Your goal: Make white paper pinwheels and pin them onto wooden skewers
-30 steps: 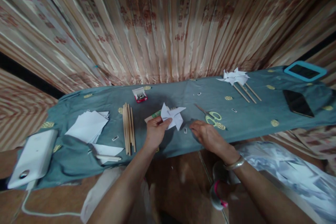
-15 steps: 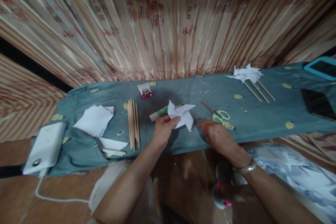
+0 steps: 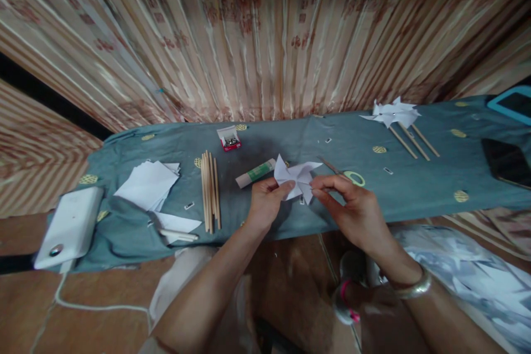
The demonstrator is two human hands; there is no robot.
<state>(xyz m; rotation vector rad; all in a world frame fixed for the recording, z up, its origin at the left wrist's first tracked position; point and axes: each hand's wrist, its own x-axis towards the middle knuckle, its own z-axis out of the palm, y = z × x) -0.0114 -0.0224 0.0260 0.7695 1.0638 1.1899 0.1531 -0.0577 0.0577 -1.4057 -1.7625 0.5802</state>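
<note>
My left hand [image 3: 267, 199] pinches a white paper pinwheel [image 3: 296, 176], its thumb pressed on the middle. The fingertips of my right hand [image 3: 346, 202] are closed together at the pinwheel's right side; a small thin thing seems to be between them, too small to name. Just behind my left hand lies a green and white glue stick [image 3: 256, 173]. Scissors with light green handles [image 3: 354, 178] lie behind my right hand, which partly hides them. A small open red box [image 3: 229, 139] of shiny metal pieces stands farther back.
Several wooden sticks [image 3: 210, 193] lie left of my hands, beside a stack of white paper [image 3: 148, 183]. A white power bank [image 3: 69, 227] with a cable is at the left end. Finished pinwheels on sticks [image 3: 394, 113] and a black phone [image 3: 504, 160] lie to the right.
My right hand has come up from the tabletop beside the scissors to the pinwheel's right side, fingers pinched. My left hand and the pinwheel have shifted slightly right, uncovering more of the glue stick.
</note>
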